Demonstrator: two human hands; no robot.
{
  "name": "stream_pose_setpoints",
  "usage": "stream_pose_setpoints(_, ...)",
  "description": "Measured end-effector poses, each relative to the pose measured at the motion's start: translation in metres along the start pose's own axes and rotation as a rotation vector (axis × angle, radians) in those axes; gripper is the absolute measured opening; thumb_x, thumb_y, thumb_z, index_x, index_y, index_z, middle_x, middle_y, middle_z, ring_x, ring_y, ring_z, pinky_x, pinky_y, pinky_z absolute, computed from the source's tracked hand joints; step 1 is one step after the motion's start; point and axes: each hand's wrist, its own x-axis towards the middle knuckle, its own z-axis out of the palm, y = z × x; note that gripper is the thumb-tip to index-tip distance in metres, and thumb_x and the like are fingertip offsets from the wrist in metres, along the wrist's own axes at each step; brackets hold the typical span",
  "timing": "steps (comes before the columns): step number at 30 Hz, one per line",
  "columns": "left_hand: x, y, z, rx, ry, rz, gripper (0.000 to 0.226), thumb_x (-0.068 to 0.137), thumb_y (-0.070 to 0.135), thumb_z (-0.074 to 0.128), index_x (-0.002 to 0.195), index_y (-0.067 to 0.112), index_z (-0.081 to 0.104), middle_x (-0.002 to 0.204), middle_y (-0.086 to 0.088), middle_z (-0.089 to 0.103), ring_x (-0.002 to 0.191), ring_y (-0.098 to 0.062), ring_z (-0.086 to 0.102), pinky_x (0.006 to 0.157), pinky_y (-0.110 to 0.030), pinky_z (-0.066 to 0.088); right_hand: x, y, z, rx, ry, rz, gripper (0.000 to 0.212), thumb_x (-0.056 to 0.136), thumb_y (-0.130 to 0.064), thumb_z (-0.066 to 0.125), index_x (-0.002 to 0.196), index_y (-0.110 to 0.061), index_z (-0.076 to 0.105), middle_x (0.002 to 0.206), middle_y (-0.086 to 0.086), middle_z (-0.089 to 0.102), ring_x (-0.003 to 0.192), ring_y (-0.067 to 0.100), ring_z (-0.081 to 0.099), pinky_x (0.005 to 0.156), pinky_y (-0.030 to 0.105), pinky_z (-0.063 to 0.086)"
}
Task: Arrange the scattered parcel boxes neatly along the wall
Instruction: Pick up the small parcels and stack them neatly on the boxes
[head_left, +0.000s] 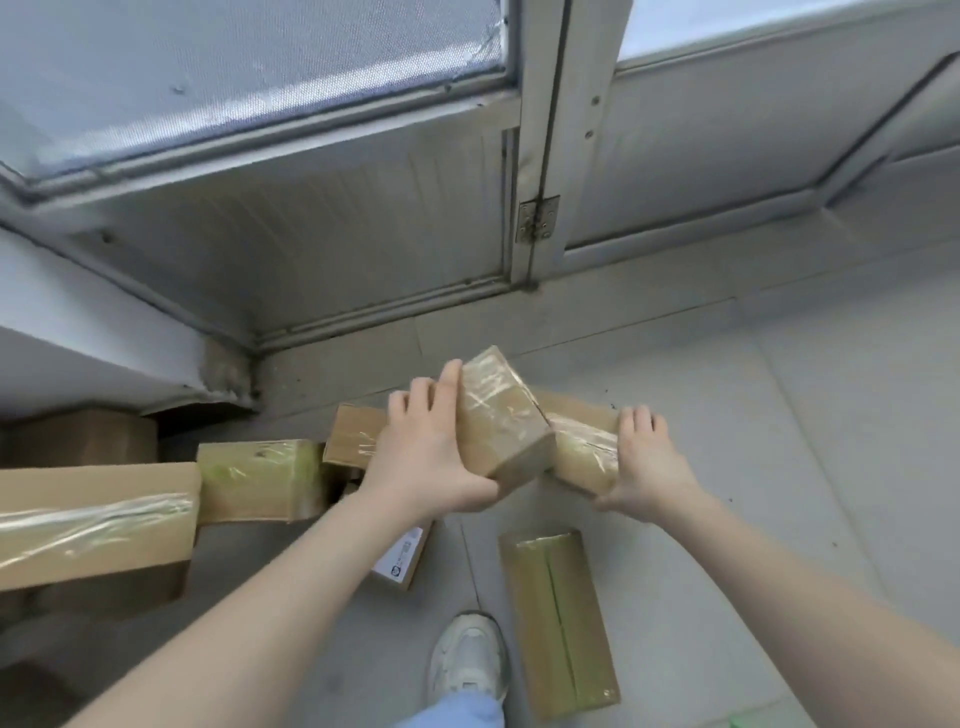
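Note:
My left hand (423, 457) grips a small brown taped parcel box (501, 415), tilted and lifted above the floor. Just right of it, my right hand (641, 460) holds a second taped box (584, 449), lower and partly hidden behind the first. Left of my hands, more boxes line up toward the wall corner: a small box (353, 434), a taped box (257, 480) and a long large box (93, 525). A flat taped box (558, 618) lies on the floor near my foot. A box with a white label (402, 558) shows under my left forearm.
A grey door (311, 218) with a hinge (537, 218) and a frosted pane stands straight ahead. A wall ledge (104, 353) juts out at left, with a brown box (88, 436) under it. My white shoe (467, 660) is on the grey tiled floor (779, 415).

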Motion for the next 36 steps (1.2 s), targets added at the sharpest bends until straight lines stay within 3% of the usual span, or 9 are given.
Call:
stream_pose_setpoints(7, -0.106, 0.017, -0.13, -0.631, 0.225, -0.558, 0.126, 0.051, 0.051, 0.086, 0.148, 0.026, 0.01, 0.141, -0.008, 0.03, 0.13, -0.031, 0.032, 0.108, -0.044, 0.033, -0.117, -0.018, -0.136, 0.329, 0.126, 0.169, 0.091, 0.06, -0.05, 0.079, 0.126, -0.002, 0.037, 0.122, 0.01, 0.037, 0.114, 0.029, 0.039, 0.092, 0.033, 0.038)
stream_pose_setpoints(10, -0.182, 0.019, -0.2, -1.021, 0.335, -0.662, 0.137, 0.031, 0.061, 0.083, 0.146, 0.028, 0.016, 0.142, -0.005, 0.037, 0.127, -0.028, 0.041, 0.104, -0.045, 0.039, -0.182, -0.052, -0.209, 0.542, 0.115, 0.215, 0.093, 0.062, -0.051, 0.078, 0.13, -0.004, 0.037, 0.124, 0.01, 0.035, 0.119, 0.03, 0.041, 0.084, 0.034, 0.04)
stream_pose_setpoints(15, -0.348, 0.032, -0.324, -1.359, 0.58, -0.72, 0.118, 0.046, 0.043, 0.086, 0.144, 0.026, 0.022, 0.127, -0.007, 0.05, 0.11, -0.03, 0.055, 0.088, -0.043, 0.05, -0.32, -0.126, -0.317, 0.797, 0.074, 0.14, 0.106, 0.064, -0.054, 0.077, 0.141, -0.003, 0.026, 0.139, 0.015, 0.029, 0.124, 0.034, 0.043, 0.1, 0.043, 0.041)
stream_pose_setpoints(22, -0.598, 0.017, -0.427, -1.609, 0.932, -0.746, 0.108, 0.041, 0.047, 0.088, 0.133, 0.02, 0.04, 0.117, -0.005, 0.058, 0.099, -0.025, 0.057, 0.081, -0.039, 0.047, -0.484, -0.244, -0.404, 0.836, 0.008, -0.072, 0.109, 0.064, -0.058, 0.077, 0.143, 0.001, 0.028, 0.143, 0.02, 0.03, 0.132, 0.035, 0.033, 0.104, 0.047, 0.037)
stream_pose_setpoints(25, -0.69, -0.004, -0.433, -1.664, 1.067, -0.785, 0.122, 0.031, 0.055, 0.088, 0.138, 0.017, 0.043, 0.12, -0.009, 0.061, 0.101, -0.027, 0.06, 0.069, -0.034, 0.048, -0.534, -0.29, -0.414, 0.865, -0.072, -0.189, 0.127, 0.037, -0.074, 0.077, 0.135, -0.001, 0.042, 0.135, 0.018, 0.043, 0.123, 0.033, 0.044, 0.095, 0.046, 0.045)
stream_pose_setpoints(27, -0.741, -0.009, -0.432, -1.738, 1.145, -0.795, 0.119, 0.04, 0.057, 0.087, 0.142, 0.013, 0.044, 0.134, -0.018, 0.055, 0.117, -0.036, 0.055, 0.087, -0.045, 0.051, -0.544, -0.316, -0.406, 0.833, -0.1, -0.247, 0.143, 0.009, -0.086, 0.068, 0.126, -0.004, 0.053, 0.123, 0.016, 0.055, 0.105, 0.027, 0.052, 0.076, 0.037, 0.045)
stream_pose_setpoints(29, -0.79, -0.017, -0.426, -1.803, 1.166, -0.839, 0.092, 0.071, 0.046, 0.076, 0.144, 0.006, 0.036, 0.139, -0.025, 0.046, 0.125, -0.043, 0.046, 0.109, -0.048, 0.032, -0.552, -0.346, -0.391, 0.795, -0.13, -0.298, 0.148, 0.001, -0.089, 0.06, 0.122, -0.005, 0.056, 0.109, 0.014, 0.059, 0.09, 0.024, 0.047, 0.066, 0.033, 0.036)
stream_pose_setpoints(32, -0.858, -0.038, -0.407, -1.847, 1.24, -0.818, 0.085, 0.067, 0.043, 0.077, 0.137, 0.008, 0.043, 0.11, -0.019, 0.055, 0.099, -0.036, 0.054, 0.099, -0.05, 0.04, -0.597, -0.393, -0.376, 0.778, -0.177, -0.347, 0.145, 0.0, -0.085, 0.065, 0.12, -0.004, 0.055, 0.091, 0.01, 0.046, 0.08, 0.022, 0.038, 0.053, 0.03, 0.029)
stream_pose_setpoints(36, -0.932, -0.075, -0.399, -1.659, 1.557, -0.888, 0.079, 0.079, 0.021, 0.069, 0.147, 0.016, 0.029, 0.145, -0.006, 0.038, 0.136, -0.029, 0.034, 0.112, -0.046, 0.029, -0.669, -0.456, -0.35, 0.803, -0.285, -0.31, 0.135, 0.011, -0.073, 0.072, 0.125, -0.003, 0.051, 0.109, 0.015, 0.055, 0.086, 0.029, 0.049, 0.075, 0.035, 0.046)
